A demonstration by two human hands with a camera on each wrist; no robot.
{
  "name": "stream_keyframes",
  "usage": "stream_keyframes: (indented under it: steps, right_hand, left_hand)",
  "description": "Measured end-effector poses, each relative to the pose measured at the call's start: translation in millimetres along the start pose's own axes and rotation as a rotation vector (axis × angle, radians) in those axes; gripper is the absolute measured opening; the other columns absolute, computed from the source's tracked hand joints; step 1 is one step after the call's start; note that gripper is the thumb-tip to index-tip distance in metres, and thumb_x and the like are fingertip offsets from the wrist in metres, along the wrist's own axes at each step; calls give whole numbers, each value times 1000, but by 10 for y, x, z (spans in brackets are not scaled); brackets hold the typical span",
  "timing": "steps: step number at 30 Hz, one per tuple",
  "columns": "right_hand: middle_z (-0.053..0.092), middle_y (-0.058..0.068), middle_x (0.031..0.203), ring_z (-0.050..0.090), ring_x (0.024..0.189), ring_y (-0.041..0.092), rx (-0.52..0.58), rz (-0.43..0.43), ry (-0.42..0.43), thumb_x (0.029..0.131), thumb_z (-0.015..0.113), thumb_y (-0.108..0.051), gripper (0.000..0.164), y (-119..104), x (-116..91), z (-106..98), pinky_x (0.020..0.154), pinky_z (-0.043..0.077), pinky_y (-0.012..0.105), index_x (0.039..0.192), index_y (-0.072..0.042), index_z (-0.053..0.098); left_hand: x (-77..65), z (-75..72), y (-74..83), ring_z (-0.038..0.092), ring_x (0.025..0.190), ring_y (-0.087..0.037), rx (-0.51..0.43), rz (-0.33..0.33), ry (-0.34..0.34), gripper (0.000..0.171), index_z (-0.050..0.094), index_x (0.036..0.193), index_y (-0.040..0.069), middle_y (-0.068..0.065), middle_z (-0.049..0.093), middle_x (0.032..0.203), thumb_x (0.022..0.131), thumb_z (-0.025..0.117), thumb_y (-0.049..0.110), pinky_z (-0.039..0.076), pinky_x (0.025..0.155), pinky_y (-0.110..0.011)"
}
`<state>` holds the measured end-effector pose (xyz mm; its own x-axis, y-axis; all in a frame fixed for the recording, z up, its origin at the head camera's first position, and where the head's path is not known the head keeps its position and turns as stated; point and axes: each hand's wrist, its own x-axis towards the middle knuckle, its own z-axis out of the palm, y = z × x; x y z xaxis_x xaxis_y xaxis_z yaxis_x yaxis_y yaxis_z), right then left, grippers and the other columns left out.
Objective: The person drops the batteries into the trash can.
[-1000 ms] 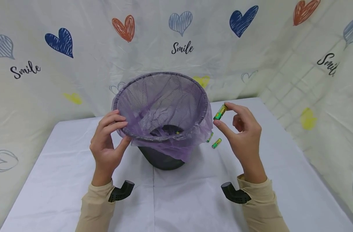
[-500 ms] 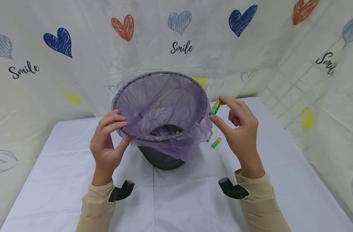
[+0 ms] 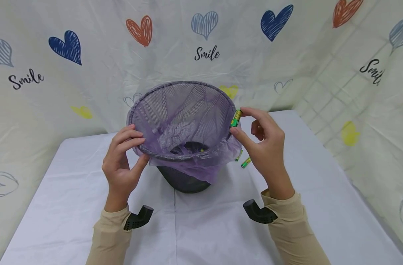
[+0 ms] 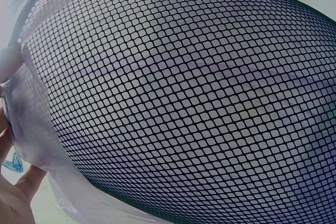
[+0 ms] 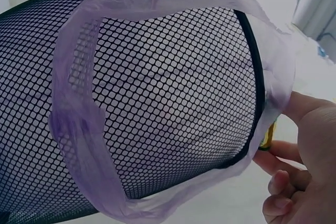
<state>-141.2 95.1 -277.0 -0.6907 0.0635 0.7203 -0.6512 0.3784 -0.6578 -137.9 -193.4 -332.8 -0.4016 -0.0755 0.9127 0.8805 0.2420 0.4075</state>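
Note:
A black mesh wastebasket (image 3: 185,181) stands tilted toward me on the table, lined with a thin purple bin bag (image 3: 201,171) folded over its rim. My left hand (image 3: 123,167) grips the left of the rim, fingers over the edge and thumb below. At the right rim, my right hand (image 3: 267,147) pinches a green and yellow battery (image 3: 235,118) between thumb and fingertip. The right wrist view shows that battery (image 5: 269,135) partly behind the bag. Mesh (image 4: 184,87) fills most of the left wrist view. Deep in the basket, a small yellowish spot (image 3: 202,150) shows.
Two more batteries lie right of the basket: one battery (image 3: 246,162) partly behind my right hand, the other battery (image 3: 239,155) partly behind the bag. A white cloth (image 3: 72,206) covers the table. Behind hangs a curtain (image 3: 168,44) printed with hearts.
My right hand has moved left with the battery, from right of the basket to its right rim. The left hand and the basket have stayed in place.

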Motion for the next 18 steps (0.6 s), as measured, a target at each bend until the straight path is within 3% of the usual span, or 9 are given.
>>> stream_keyframes:
  steps: [11, 18]
  right_hand:
    - [61, 17, 94, 36, 65, 14, 13, -26, -28, 71, 73, 0, 39, -89, 26, 84, 54, 27, 24, 108, 4, 62]
    - [62, 16, 97, 34, 64, 8, 4, -44, -40, 71, 73, 0, 37, -94, 10, 104, 53, 26, 25, 106, 3, 63]
  left_hand:
    - [45, 25, 79, 51, 111, -39, -7, 11, 1, 32, 62, 90, -14, -22, 61, 98, 77, 71, 14, 39, 105, -45]
    - [78, 52, 152, 51, 113, -37, -12, 4, -4, 33, 61, 89, -15, -23, 60, 97, 78, 70, 15, 38, 106, -45]
